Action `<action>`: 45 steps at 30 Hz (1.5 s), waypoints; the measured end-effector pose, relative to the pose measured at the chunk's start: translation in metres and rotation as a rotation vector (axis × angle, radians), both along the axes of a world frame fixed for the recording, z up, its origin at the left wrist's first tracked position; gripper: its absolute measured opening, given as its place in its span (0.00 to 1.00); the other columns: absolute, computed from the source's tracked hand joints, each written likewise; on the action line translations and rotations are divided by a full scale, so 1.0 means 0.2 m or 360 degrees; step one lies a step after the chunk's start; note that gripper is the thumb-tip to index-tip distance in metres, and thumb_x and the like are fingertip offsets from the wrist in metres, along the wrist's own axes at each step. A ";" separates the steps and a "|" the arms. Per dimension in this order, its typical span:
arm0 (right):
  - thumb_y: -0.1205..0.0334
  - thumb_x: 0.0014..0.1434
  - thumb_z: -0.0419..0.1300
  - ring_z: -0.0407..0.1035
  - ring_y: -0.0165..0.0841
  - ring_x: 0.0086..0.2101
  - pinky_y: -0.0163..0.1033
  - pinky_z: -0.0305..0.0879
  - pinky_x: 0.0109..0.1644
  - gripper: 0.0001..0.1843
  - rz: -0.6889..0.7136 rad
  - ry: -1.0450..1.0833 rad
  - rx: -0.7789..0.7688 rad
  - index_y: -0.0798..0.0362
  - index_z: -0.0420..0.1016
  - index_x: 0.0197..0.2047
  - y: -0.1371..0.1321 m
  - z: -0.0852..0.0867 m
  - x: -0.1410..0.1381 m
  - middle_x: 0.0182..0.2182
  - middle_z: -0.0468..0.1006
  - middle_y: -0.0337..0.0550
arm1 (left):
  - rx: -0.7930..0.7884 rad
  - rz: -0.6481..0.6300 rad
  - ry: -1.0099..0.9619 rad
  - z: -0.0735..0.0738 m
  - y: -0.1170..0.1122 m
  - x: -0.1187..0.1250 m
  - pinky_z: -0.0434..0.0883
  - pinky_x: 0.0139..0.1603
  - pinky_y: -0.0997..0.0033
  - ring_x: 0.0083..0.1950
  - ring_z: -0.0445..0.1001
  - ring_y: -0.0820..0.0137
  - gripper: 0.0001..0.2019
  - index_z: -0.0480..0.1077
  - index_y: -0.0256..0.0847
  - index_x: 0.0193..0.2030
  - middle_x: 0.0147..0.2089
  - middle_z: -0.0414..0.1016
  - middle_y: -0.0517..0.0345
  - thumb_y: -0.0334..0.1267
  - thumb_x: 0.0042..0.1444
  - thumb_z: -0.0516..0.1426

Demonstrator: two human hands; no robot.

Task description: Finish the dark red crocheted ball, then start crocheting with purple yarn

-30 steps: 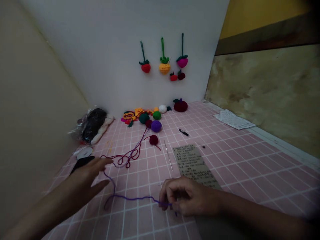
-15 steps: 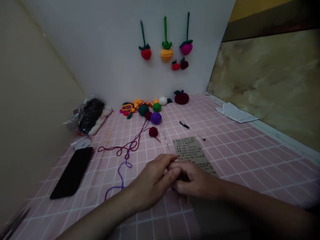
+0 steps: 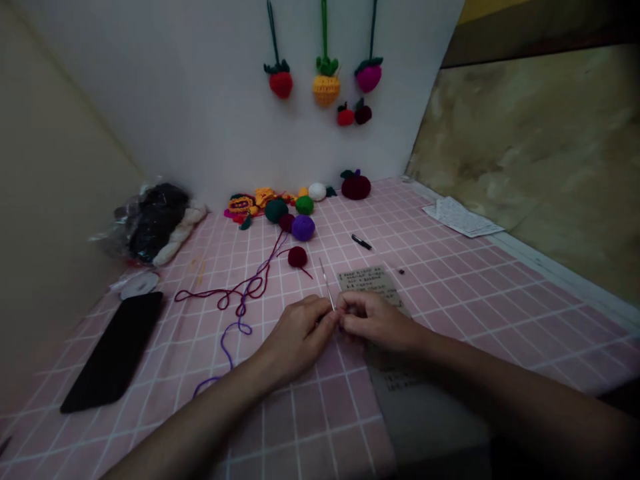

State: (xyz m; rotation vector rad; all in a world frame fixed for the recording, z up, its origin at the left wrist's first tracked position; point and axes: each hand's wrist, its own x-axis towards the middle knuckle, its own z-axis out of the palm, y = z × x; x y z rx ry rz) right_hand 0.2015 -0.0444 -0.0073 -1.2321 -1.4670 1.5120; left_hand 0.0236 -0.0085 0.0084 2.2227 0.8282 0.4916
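Note:
My left hand and my right hand meet over the front middle of the table, fingertips almost touching. A slim silver crochet hook stands up and away from between them, its lower end at my left thumb and forefinger. My right thumb and fingers are pinched together beside it; what they hold is hidden. Purple yarn trails from the purple ball and passes under my left forearm. Beneath my right hand and forearm lies a grey-brown sheet with handwriting.
A dark red ball with loose ends lies ahead, near several yarn balls and crocheted pieces. On the left are a black phone-like slab and a plastic bag. A pen and papers lie right. Crocheted fruits hang on the wall.
My hands have drawn slightly apart from their overlapped position, so the fingertips and more of the hook show. The view has tilted down and shifted a little to the right.

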 end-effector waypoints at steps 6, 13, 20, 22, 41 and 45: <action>0.59 0.60 0.55 0.63 0.26 0.23 0.32 0.58 0.26 0.07 -0.0104 -0.0216 0.0195 0.52 0.64 0.32 0.00 -0.01 0.01 0.24 0.68 0.35 | -0.0286 0.0243 -0.0160 -0.06 0.03 -0.01 0.58 0.29 0.71 0.28 0.61 0.71 0.14 0.60 0.42 0.25 0.25 0.61 0.63 0.43 0.61 0.50; 0.62 0.59 0.57 0.66 0.35 0.35 0.41 0.61 0.40 0.08 -0.0140 -0.1047 0.0773 0.54 0.67 0.42 -0.04 -0.02 -0.02 0.35 0.71 0.44 | -0.0486 0.0340 -0.0455 -0.13 0.02 0.00 0.60 0.31 0.71 0.30 0.61 0.71 0.12 0.65 0.43 0.30 0.28 0.63 0.63 0.45 0.61 0.52; 0.65 0.60 0.54 0.68 0.40 0.43 0.44 0.64 0.47 0.13 0.0018 -0.1418 0.0846 0.55 0.65 0.49 -0.05 0.00 -0.04 0.44 0.69 0.51 | -0.0601 0.0361 -0.0609 -0.16 0.00 0.01 0.60 0.28 0.72 0.27 0.59 0.73 0.10 0.67 0.44 0.34 0.27 0.62 0.65 0.47 0.60 0.54; 0.66 0.60 0.53 0.68 0.40 0.43 0.44 0.64 0.47 0.12 0.0072 -0.1500 0.0826 0.56 0.65 0.48 -0.03 0.03 -0.05 0.44 0.70 0.52 | -0.0590 0.0335 -0.0665 -0.15 -0.01 0.01 0.61 0.29 0.72 0.29 0.61 0.73 0.09 0.66 0.44 0.35 0.29 0.63 0.64 0.46 0.60 0.54; 0.77 0.53 0.54 0.73 0.46 0.43 0.41 0.64 0.39 0.24 0.0057 -0.2034 0.0553 0.63 0.67 0.54 0.25 0.14 -0.18 0.46 0.76 0.63 | 0.0851 -0.0778 -0.0075 -0.09 -0.18 0.03 0.72 0.45 0.64 0.41 0.71 0.66 0.09 0.66 0.38 0.33 0.37 0.73 0.51 0.31 0.61 0.48; 0.71 0.52 0.58 0.73 0.46 0.43 0.39 0.64 0.36 0.24 0.0081 -0.2046 0.0535 0.61 0.70 0.54 0.30 0.22 -0.10 0.45 0.77 0.60 | 0.0737 -0.0862 -0.0022 -0.11 -0.21 0.05 0.70 0.56 0.61 0.56 0.72 0.64 0.08 0.67 0.37 0.38 0.52 0.74 0.45 0.29 0.62 0.47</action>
